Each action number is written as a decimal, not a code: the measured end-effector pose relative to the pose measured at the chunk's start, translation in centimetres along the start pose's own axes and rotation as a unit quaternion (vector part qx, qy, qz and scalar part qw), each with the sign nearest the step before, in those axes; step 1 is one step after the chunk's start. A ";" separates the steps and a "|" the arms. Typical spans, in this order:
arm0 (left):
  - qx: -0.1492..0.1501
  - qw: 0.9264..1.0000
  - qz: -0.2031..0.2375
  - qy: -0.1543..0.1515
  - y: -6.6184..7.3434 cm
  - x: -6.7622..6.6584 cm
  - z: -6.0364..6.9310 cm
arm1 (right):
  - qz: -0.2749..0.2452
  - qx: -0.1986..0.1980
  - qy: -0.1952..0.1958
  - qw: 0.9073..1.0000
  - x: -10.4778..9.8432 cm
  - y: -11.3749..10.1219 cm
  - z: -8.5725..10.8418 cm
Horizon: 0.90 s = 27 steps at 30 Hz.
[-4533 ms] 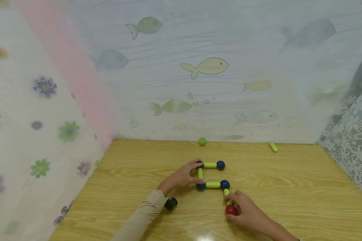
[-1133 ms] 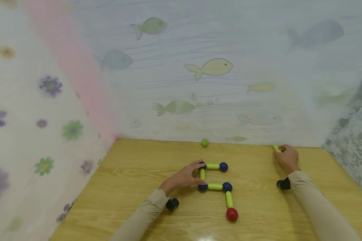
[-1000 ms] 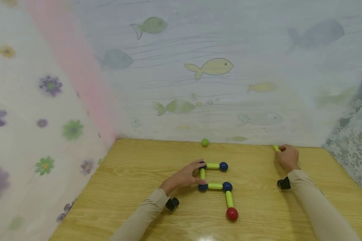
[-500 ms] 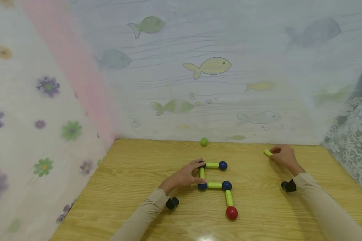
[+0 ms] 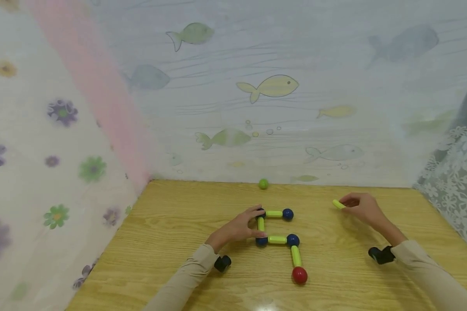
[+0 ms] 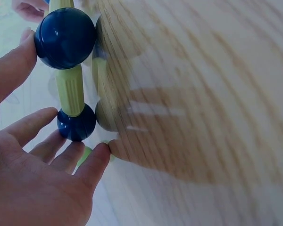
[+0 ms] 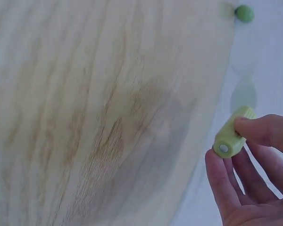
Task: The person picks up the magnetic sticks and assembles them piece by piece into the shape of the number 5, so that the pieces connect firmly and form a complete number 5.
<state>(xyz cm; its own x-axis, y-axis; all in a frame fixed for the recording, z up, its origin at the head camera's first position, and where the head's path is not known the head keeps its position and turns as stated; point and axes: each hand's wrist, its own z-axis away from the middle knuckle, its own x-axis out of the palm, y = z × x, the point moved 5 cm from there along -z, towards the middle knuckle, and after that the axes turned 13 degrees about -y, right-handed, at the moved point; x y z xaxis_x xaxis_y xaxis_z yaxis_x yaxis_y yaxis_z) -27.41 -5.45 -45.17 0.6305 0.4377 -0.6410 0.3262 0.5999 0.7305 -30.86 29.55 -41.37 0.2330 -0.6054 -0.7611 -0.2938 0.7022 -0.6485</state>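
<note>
My left hand (image 5: 236, 225) rests against a magnetic ball-and-stick shape, thumb on one blue ball (image 6: 66, 38) and fingertips at another blue ball (image 6: 78, 121), with a yellow-green stick (image 6: 70, 90) between them. The shape lies on the table; two more sticks run right to blue balls (image 5: 288, 214), (image 5: 293, 240). From the nearer of these, another stick (image 5: 296, 256) leads to a red ball (image 5: 299, 275). Off to the right, my right hand (image 5: 367, 211) pinches a loose yellow-green magnetic stick (image 7: 233, 134) between thumb and fingers, its round metal end showing.
A green ball (image 5: 263, 184) sits at the table's back edge, by the fish-patterned wall covering (image 5: 225, 99). The wooden table (image 5: 171, 203) has a flowered cloth (image 5: 70, 142) on its left and a lace-patterned one (image 5: 463, 172) on its right. Each wrist carries a black camera (image 5: 381, 255).
My right hand has gone from the red ball to the back right, taken the loose stick, and brought it left and nearer. The left hand stays on the blue balls.
</note>
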 end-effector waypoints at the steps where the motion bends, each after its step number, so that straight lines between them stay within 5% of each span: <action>1: 0.001 1.000 -0.002 0.001 0.0 0.0 0.0 | 0.002 -0.006 -0.004 1.000 0.1 -0.5 0.1; 17: 0.002 1.000 -0.005 -0.001 0.1 0.0 -0.1 | -0.020 -0.091 -0.061 0.994 3.4 -6.1 2.4; 27: 0.005 1.000 -0.003 -0.005 0.1 -0.3 -0.3 | -0.064 -0.111 -0.111 0.986 5.6 -8.7 3.3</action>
<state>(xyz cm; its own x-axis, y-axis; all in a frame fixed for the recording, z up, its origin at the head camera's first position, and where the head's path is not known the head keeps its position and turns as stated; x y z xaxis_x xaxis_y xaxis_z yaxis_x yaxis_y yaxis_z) -27.79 -5.37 -45.00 0.6355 0.4283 -0.6424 0.3368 0.5949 0.7298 -23.99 21.32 -40.02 0.4706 -0.5701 -0.6734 -0.4392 0.5106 -0.7392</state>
